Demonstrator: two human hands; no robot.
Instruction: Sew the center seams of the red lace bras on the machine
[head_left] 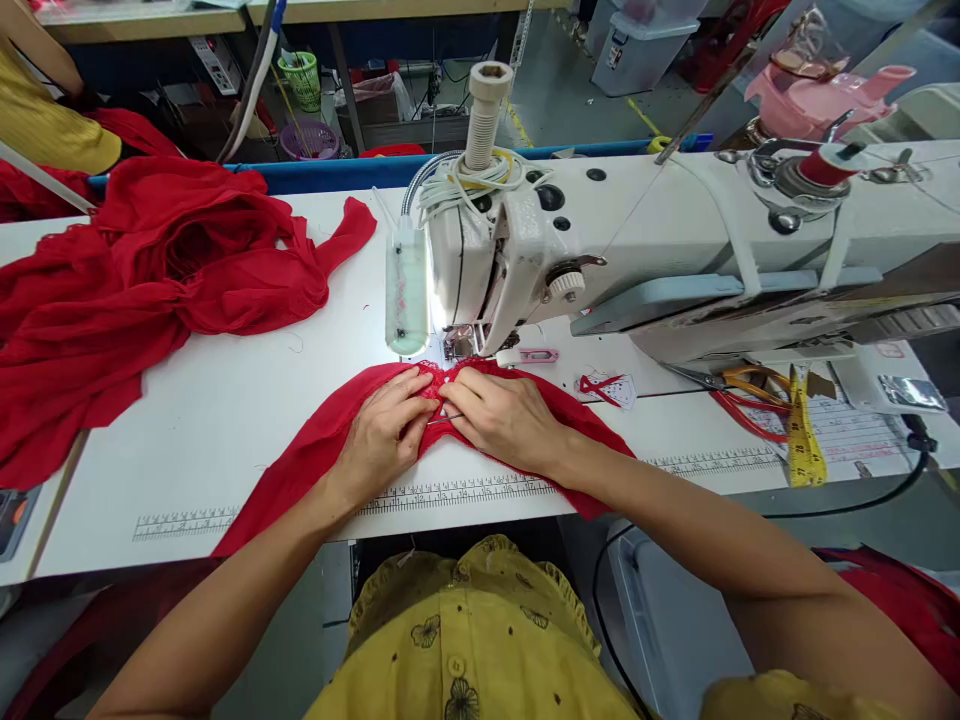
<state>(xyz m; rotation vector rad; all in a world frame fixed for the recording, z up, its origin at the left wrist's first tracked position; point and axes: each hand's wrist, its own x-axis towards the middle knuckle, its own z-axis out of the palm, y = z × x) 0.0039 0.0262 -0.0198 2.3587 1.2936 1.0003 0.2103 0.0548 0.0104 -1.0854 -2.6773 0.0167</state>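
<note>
Red fabric [304,475] with a lace edge lies across the front of a white sewing machine [517,235], its ends hanging toward the table's front edge. My left hand [386,430] pinches the cloth just left of the lace, fingers bent together. From the other side, my right hand [506,415] presses and grips the same piece, its fingertips close to the left ones. A thin dark line shows under the right fingers; I cannot make out what it is. Right behind the fingertips is the presser foot [459,345], with the fabric's lace edge against it.
A heap of red cloth [187,250] covers the table's left side. At right lie orange-handled scissors [757,385], a yellow tape measure [804,440] and a pink clip-like item [538,356]. A printed ruler [450,493] runs along the front. Another person's sleeve [56,110] shows at upper left.
</note>
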